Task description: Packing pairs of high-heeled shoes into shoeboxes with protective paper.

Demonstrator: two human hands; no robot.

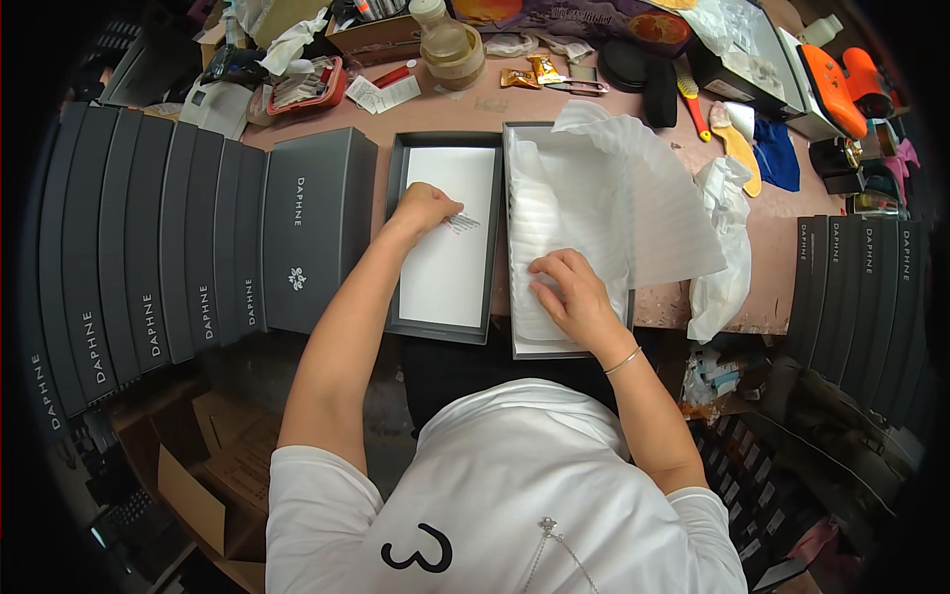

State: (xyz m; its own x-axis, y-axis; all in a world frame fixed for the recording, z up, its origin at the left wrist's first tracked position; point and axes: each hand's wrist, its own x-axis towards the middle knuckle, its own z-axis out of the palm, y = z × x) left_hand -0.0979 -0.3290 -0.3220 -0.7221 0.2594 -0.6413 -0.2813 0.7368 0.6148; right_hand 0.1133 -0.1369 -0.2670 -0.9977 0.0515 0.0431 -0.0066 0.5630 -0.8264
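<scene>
Left of the open box [544, 353], the left hand [426, 206] bunches its fingers over the shallow tray [440, 334], grip unclear, while inside that box the right hand [572, 295], fingers loosely parted, should press the white wrap [536, 223] lightly to avoid creasing.

Out at 12 o'clock on the pinkish table [767, 272] stands a clear bottle [443, 42]. A red tray [337, 89] full of small things sits at 11 o'clock, with a white paper slip [384, 96] to its 3 o'clock side. Gold-wrapped sweets [545, 69] lie between 12 and 1, a round black case [623, 64] at 1. Toward 2 o'clock come a red-handled brush [700, 119], a blue cloth [778, 156] and an orange tool [829, 91]. An open cardboard carton [193, 500] sits below table level at 8 o'clock.
</scene>
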